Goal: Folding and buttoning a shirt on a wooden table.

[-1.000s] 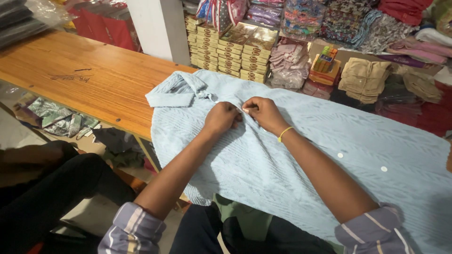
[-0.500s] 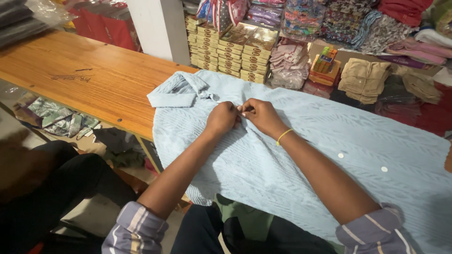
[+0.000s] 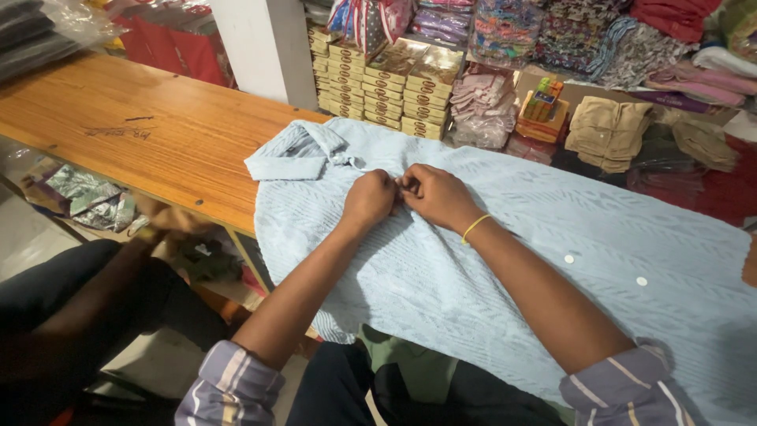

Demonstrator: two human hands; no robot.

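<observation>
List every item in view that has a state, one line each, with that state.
light blue shirt: spread flat on the table, front up, partly unbuttoned
collar: folded down, pointing left
two white buttons: unfastened, showing
left hand: closed, pinching the shirt's front edge
right hand: closed, pinching the same spot, touching the left
wooden table: shirt hangs over its near edge
flat boxes: closed, stacked

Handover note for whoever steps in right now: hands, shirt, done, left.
Left hand: pinching the shirt front just below the collar.
Right hand: fingers meeting the left at the same spot, yellow band on the wrist.
Light blue shirt: spread flat on the wooden table, collar to the left.
Done: shirt laid out.
Left: two white buttons lower down sit exposed; whether they are fastened cannot be told.
</observation>
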